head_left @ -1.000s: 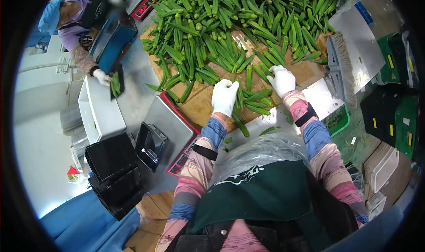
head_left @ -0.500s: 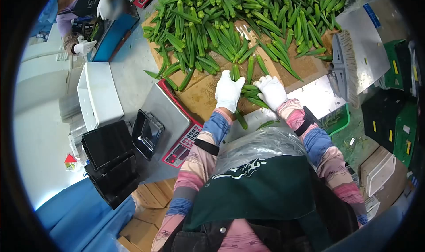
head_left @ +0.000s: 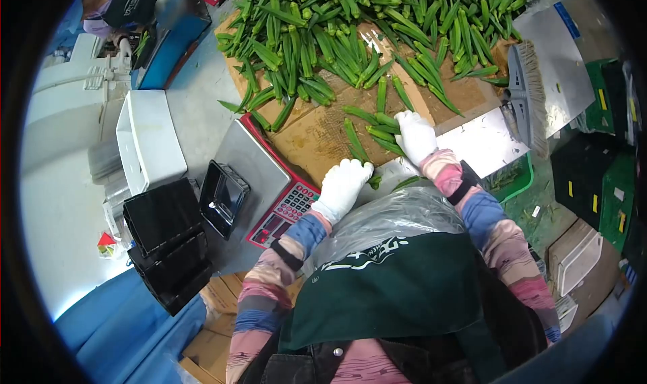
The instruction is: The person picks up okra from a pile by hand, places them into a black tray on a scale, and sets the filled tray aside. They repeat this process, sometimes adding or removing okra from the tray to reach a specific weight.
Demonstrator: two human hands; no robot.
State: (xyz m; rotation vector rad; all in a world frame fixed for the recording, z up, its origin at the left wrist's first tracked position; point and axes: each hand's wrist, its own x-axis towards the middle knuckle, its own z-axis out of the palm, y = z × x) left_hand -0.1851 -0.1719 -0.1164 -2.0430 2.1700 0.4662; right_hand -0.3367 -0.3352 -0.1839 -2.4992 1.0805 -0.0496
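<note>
Right grip (head_left: 416,136) on loose okra pods (head_left: 381,134)

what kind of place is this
Most likely a vegetable packing station: a big pile of loose green okra pods lies on flat brown cardboard, beside a steel-topped weighing scale with a red keypad and stacks of empty black plastic trays.

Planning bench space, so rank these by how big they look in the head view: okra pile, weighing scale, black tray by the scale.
1. okra pile
2. weighing scale
3. black tray
The gaps are clear, with no close calls.
</note>
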